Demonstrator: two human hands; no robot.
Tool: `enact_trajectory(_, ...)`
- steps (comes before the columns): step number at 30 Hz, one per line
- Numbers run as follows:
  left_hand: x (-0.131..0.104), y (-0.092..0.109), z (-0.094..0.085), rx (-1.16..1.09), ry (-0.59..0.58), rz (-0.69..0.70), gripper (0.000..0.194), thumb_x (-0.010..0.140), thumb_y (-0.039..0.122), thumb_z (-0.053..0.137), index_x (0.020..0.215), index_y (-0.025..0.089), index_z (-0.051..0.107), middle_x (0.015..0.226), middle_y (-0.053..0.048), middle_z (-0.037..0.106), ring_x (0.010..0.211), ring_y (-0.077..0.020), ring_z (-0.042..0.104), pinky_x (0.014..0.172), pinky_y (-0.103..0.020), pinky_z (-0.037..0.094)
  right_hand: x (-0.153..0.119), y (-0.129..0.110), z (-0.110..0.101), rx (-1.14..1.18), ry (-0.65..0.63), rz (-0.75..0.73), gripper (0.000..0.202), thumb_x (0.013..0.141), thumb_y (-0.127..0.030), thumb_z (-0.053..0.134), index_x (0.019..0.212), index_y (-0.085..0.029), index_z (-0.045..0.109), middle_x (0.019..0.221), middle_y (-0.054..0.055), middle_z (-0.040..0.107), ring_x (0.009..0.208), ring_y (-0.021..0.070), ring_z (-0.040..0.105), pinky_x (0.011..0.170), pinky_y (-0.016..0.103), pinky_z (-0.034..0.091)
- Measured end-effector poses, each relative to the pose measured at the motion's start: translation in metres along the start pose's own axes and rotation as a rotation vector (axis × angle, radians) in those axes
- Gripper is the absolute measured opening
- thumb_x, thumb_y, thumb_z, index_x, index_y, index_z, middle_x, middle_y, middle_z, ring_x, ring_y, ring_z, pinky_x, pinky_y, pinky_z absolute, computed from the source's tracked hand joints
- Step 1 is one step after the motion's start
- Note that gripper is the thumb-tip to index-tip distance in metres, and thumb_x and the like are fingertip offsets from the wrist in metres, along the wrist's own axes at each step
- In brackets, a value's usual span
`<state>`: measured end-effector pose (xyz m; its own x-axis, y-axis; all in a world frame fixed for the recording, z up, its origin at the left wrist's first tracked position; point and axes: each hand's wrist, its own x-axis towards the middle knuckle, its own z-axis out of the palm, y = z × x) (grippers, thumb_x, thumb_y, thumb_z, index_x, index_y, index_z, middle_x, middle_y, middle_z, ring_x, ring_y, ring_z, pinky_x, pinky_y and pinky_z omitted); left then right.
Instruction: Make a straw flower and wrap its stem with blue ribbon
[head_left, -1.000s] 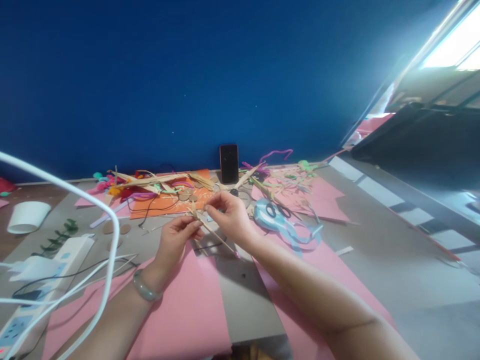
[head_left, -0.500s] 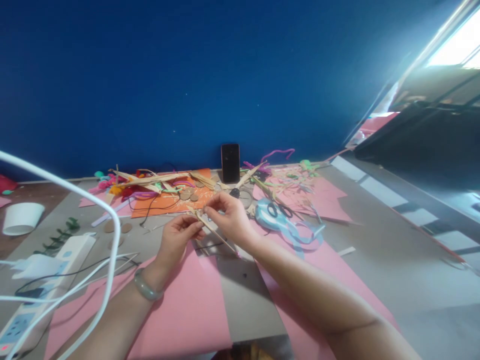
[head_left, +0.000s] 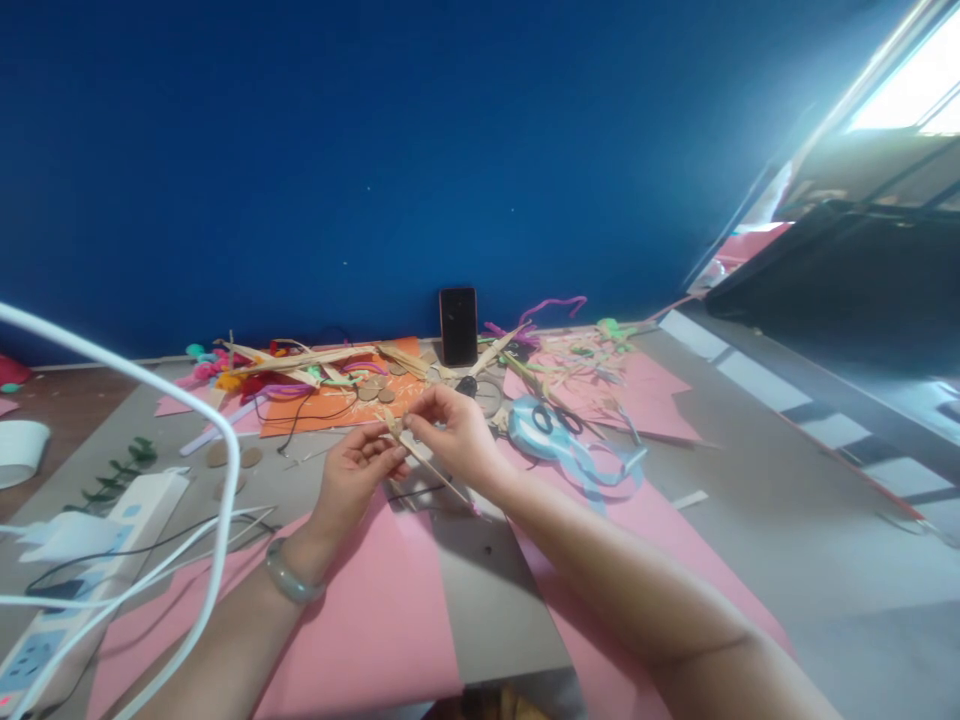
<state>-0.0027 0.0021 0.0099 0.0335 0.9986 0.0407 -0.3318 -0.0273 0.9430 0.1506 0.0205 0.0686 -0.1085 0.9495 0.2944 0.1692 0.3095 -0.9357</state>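
Observation:
Near the middle of the table, my left hand [head_left: 361, 470] pinches the lower side of a thin straw-coloured piece [head_left: 431, 468], which slants down to the right to a small pink tip. My right hand [head_left: 450, 425] closes its thumb and forefinger at the upper end of the same piece, close to the left fingertips. Just behind the hands lies an orange sheet [head_left: 300, 418] with round wooden discs and straw scraps. Blue ribbon [head_left: 536, 430] and dark-handled scissors lie right of my right hand. The exact contact at the fingertips is too small to tell.
A black phone [head_left: 458, 328] stands upright against the blue wall. Pink sheets [head_left: 375, 620] lie under my forearms. At left are a power strip [head_left: 45, 640], a white cable [head_left: 229, 500] arching up, a white cup [head_left: 21, 452] and a green sprig [head_left: 120, 472].
The white cup at the left has shifted further left in view. Both hands keep nearly the same pose around the straw-coloured piece, with slight finger movement.

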Motion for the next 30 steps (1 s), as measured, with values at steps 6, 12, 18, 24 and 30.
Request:
enact_trajectory(6,-0.0001,0.0003,-0.0004,0.027,0.004,-0.006,0.034,0.066,0.025,0.083,0.092,0.014,0.064,0.067,0.000,0.069,0.052,-0.0126,0.065,0.053,-0.024,0.054,-0.0004,0.0001,-0.0001,-0.010,-0.003,-0.001,0.003,0.074,-0.016,0.061,0.073,-0.017,0.059,0.067,-0.002,0.062,0.062,0.0113,0.059,0.062,0.023,0.046)
enact_trajectory(12,0.0002,0.0016,-0.0007,0.052,0.001,-0.007,0.028,0.066,0.027,0.082,0.086,0.013,0.067,0.066,-0.001,0.069,0.054,-0.0127,0.066,0.055,-0.024,0.055,-0.0016,-0.0004,0.0001,-0.035,0.000,-0.004,0.004,0.075,-0.017,0.061,0.073,-0.017,0.058,0.067,-0.002,0.063,0.062,0.0116,0.060,0.060,0.022,0.046)
enact_trajectory(18,0.0002,0.0012,-0.0006,0.062,0.000,-0.004,0.027,0.065,0.028,0.083,0.082,0.013,0.069,0.066,-0.001,0.069,0.053,-0.0129,0.065,0.055,-0.024,0.054,-0.0018,0.0017,-0.0002,-0.044,-0.012,-0.014,0.004,0.075,-0.015,0.061,0.072,-0.017,0.059,0.068,-0.002,0.063,0.063,0.0110,0.060,0.062,0.022,0.046)
enact_trajectory(24,-0.0010,0.0002,-0.0013,0.066,-0.017,-0.001,0.024,0.068,0.027,0.081,0.082,0.014,0.068,0.065,-0.001,0.069,0.054,-0.0130,0.065,0.056,-0.025,0.054,-0.0022,0.0000,-0.0007,-0.072,-0.018,-0.031,0.004,0.075,-0.014,0.060,0.071,-0.016,0.059,0.067,-0.002,0.063,0.062,0.0108,0.059,0.061,0.022,0.045)
enact_trajectory(30,-0.0011,0.0011,-0.0009,0.068,-0.017,0.010,0.022,0.069,0.025,0.080,0.082,0.013,0.068,0.062,-0.001,0.069,0.053,-0.0131,0.064,0.055,-0.025,0.054,-0.0021,-0.0022,-0.0017,-0.086,-0.028,-0.045,0.004,0.075,-0.014,0.059,0.072,-0.016,0.060,0.068,-0.002,0.063,0.064,0.0114,0.059,0.062,0.022,0.046)
